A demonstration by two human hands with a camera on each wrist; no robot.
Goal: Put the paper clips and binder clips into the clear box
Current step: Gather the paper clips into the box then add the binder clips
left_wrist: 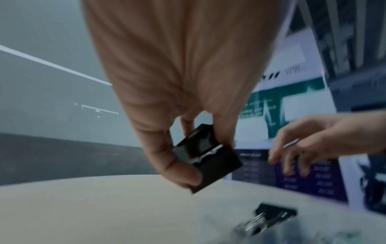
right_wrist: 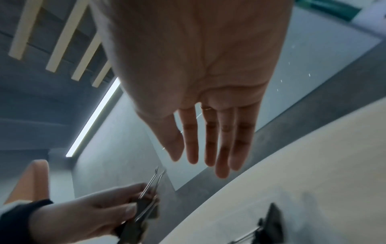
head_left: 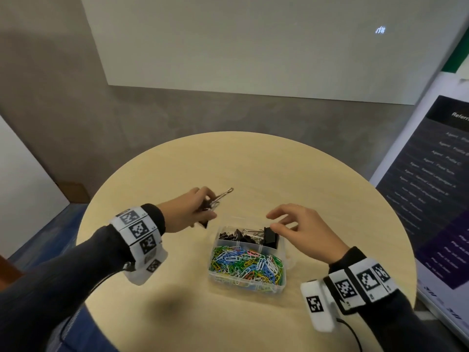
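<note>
A clear box (head_left: 284,273) stands on the round table, its near compartment full of coloured paper clips (head_left: 245,265), its far one holding black binder clips (head_left: 250,237). My left hand (head_left: 203,209) hovers left of the box's far end and grips large black binder clips (head_left: 210,203) with silver handles sticking out; the left wrist view shows thumb and fingers pinched round the black binder clips (left_wrist: 205,156). My right hand (head_left: 281,219) floats above the box's far right corner, fingers (right_wrist: 223,148) straight and spread, holding nothing.
The pale wooden round table (head_left: 279,168) carries only the box. A dark printed banner (head_left: 436,194) leans close on the right. A grey wall and a white board (head_left: 253,47) rise behind.
</note>
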